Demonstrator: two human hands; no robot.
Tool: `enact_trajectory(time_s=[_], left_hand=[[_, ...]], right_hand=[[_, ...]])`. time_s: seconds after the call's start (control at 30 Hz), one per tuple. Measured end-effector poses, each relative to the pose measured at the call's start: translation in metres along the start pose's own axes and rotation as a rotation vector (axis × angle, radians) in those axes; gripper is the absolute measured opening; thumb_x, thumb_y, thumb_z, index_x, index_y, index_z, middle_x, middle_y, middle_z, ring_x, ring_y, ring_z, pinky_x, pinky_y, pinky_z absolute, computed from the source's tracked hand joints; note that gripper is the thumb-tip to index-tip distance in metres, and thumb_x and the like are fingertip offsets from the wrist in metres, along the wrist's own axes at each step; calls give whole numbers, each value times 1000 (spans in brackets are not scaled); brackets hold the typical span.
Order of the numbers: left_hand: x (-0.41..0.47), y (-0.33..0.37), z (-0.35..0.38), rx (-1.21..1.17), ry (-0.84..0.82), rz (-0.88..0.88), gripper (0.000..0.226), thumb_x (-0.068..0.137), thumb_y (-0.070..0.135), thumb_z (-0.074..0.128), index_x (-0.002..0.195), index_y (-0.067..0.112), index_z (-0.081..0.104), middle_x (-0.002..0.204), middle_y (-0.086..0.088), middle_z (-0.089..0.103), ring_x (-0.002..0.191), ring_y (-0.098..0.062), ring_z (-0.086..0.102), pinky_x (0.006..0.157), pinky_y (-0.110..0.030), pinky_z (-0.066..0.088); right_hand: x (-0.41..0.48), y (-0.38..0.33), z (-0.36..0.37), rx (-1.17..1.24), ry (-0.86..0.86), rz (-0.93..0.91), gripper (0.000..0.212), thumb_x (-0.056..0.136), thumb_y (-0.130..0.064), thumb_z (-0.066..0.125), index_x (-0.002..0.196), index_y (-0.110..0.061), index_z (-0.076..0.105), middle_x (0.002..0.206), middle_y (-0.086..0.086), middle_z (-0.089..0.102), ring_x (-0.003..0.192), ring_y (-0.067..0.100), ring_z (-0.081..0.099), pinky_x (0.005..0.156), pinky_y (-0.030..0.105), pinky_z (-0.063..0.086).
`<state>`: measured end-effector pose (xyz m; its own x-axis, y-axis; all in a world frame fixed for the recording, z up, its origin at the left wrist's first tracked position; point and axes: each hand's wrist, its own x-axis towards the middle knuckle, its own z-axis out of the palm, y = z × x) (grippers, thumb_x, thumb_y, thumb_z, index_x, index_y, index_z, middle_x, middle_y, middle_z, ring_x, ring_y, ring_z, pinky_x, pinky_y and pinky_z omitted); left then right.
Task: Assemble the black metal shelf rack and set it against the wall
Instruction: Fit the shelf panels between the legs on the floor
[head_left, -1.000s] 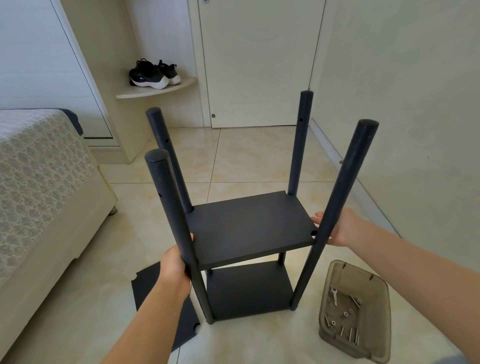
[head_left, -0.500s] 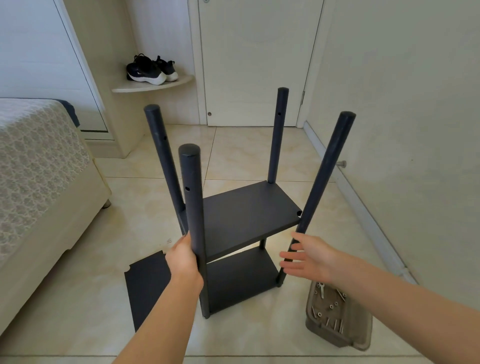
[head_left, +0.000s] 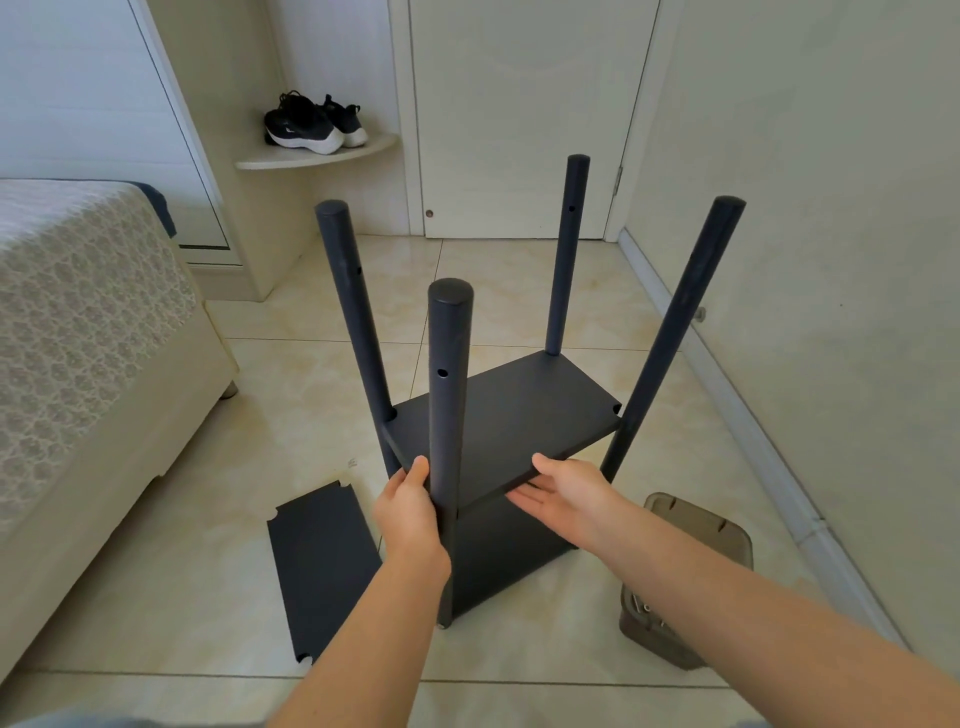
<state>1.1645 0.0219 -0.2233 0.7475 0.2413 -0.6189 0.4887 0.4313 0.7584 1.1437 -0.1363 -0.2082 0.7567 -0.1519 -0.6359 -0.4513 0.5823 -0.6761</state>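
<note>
Floor tiles (head_left: 156, 597) filled most of the view, pale and glossy, with the bed (head_left: 78, 338) on my left and the wall (head_left: 831, 260) on my right. A closed door (head_left: 519, 114) stood at the far end, and beside it a small corner ledge (head_left: 317, 156) carried a pair of black shoes (head_left: 311, 124).

The rack (head_left: 498, 426) stood on the tiles in front of me, near the wall but not against it. It had four upright posts and two shelves, the upper one (head_left: 514, 421) about halfway up and the lower one (head_left: 509, 551) close to the floor. The tops of the posts were bare, each with a small hole in the side.

One loose shelf board (head_left: 322, 566) lay flat on the floor, just left of the rack.

My left hand (head_left: 410, 514) was closed around the nearest post (head_left: 449, 395), at the height of the upper shelf. My right hand (head_left: 566, 493) was open, the fingers (head_left: 530, 499) stretched under the front edge of the upper shelf and the thumb resting on top of it; it was not clenched.

A brown plastic box (head_left: 691, 525) sat on the floor to the right of the rack, partly hidden by my right forearm, with some small metal parts (head_left: 641, 605) in it.
</note>
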Motion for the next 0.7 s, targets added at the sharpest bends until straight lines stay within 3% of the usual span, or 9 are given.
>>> enact_trajectory(time_s=[0.07, 0.1, 0.2, 0.3, 0.4, 0.5, 0.6, 0.7], left_hand=[[3, -1, -7, 31, -21, -1, 25, 97, 19, 61, 121, 18, 68, 109, -3, 69, 110, -31, 62, 101, -46, 51], [4, 0, -11, 31, -50, -3, 26, 97, 19, 62, 122, 17, 68, 109, -4, 69, 108, -32, 63, 94, -44, 54], [7, 3, -20, -1, -194, -54, 23, 95, 20, 61, 116, 12, 68, 112, -9, 70, 97, -26, 65, 69, -35, 51], [12, 10, -24, 1, -282, -89, 25, 96, 20, 61, 118, 9, 65, 119, -12, 68, 111, -31, 63, 75, -40, 52], [15, 16, -25, 25, -360, -101, 26, 96, 16, 62, 121, 7, 64, 124, -17, 67, 117, -34, 63, 88, -44, 55], [18, 19, -26, 36, -411, -106, 36, 95, 8, 62, 131, 5, 58, 127, -19, 66, 112, -32, 66, 78, -41, 58], [22, 19, -25, 13, -408, -111, 36, 95, 7, 62, 131, 6, 58, 124, -17, 68, 111, -31, 67, 74, -38, 58], [23, 17, -26, 17, -426, -113, 34, 95, 8, 62, 130, 6, 59, 123, -17, 69, 112, -32, 67, 78, -40, 59]], right_hand=[[0, 0, -1, 1, -7, 16, 16, 99, -6, 53, 116, -6, 55, 114, 19, 64, 90, 33, 68, 68, 42, 60], [-1, 0, -3, 4, -14, 19, 15, 99, -5, 53, 114, -6, 55, 113, 19, 64, 90, 33, 68, 65, 42, 60], [-2, 1, -5, 11, -42, 17, 15, 100, -5, 52, 114, -8, 55, 117, 19, 63, 95, 34, 67, 70, 43, 60], [-4, 3, -6, 6, -54, 18, 18, 100, -6, 53, 117, -10, 55, 118, 18, 63, 96, 33, 67, 76, 44, 58], [-6, 4, -8, 10, -61, 23, 18, 100, -7, 53, 118, -9, 55, 114, 17, 66, 91, 31, 69, 70, 42, 60], [-8, 3, -9, 0, -66, 11, 18, 99, -8, 55, 117, -8, 57, 109, 16, 69, 87, 28, 72, 67, 38, 60], [-14, -1, -5, -256, 16, -42, 21, 97, -15, 59, 118, -9, 57, 103, 9, 71, 83, 21, 73, 62, 30, 59], [-26, -8, 0, -749, 188, -157, 24, 97, -19, 60, 118, -9, 52, 101, 4, 65, 84, 17, 69, 66, 25, 59]])
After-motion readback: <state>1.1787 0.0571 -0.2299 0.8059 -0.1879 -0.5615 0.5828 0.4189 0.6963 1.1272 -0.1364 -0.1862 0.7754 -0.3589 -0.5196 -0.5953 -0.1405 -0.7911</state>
